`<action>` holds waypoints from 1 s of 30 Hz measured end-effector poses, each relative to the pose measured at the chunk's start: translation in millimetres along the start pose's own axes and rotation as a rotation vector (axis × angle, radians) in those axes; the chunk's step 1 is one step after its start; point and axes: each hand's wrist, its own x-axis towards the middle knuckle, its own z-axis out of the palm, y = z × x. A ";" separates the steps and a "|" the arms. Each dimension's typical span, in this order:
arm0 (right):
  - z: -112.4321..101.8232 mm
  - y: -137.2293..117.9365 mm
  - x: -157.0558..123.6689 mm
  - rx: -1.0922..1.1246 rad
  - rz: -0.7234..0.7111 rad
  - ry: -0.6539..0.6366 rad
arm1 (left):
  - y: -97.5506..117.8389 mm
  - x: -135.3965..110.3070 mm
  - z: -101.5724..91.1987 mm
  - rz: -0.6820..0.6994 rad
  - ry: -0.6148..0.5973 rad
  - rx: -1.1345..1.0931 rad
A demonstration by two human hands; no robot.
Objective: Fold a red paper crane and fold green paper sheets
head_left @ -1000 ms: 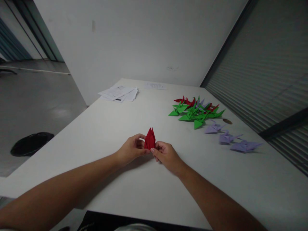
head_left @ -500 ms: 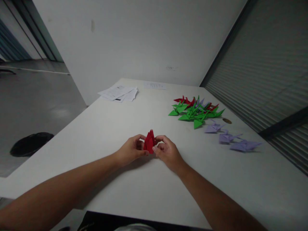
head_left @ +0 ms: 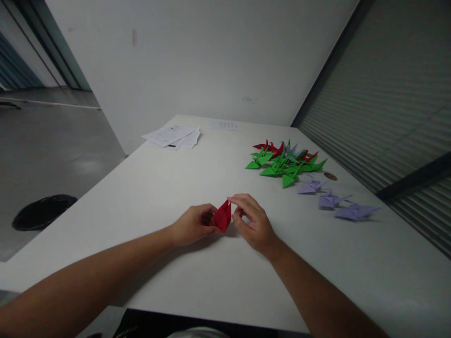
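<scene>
Left fingers (head_left: 206, 207) hold red paper (head_left: 222, 218); printed sheets (head_left: 169, 136) — illegible

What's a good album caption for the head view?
Left hand holds folded red paper, right hand at its tip; colourful paper birds lie nearby.

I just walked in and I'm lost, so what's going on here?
A person's left hand holds a pointed, folded red paper piece at a white table, with the right hand at its upper tip. On the right lie green, red and lilac folded-paper cranes; white printed paper sheets lie farther back on the left.
</scene>
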 end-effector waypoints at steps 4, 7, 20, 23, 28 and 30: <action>1.7 -0.7 0.6 -0.014 -0.023 0.021 | -1.6 -1.0 -1.6 0.036 0.020 0.080; 4.8 2.0 -0.1 -0.031 -0.029 0.048 | -1.5 -1.8 -2.0 0.054 0.020 0.104; 8.5 0.3 -0.5 -0.055 0.042 0.113 | 0.3 -1.1 -0.4 0.058 0.046 0.111; 9.5 1.7 -1.0 -0.031 0.075 0.122 | 0.8 -1.1 -0.9 0.048 0.057 0.130; 10.4 5.0 -3.0 0.001 0.135 0.116 | 0.9 -1.4 -1.3 0.021 0.054 0.130; 10.7 5.4 -3.5 0.019 0.155 0.118 | 1.4 -1.7 -1.2 0.015 0.050 0.123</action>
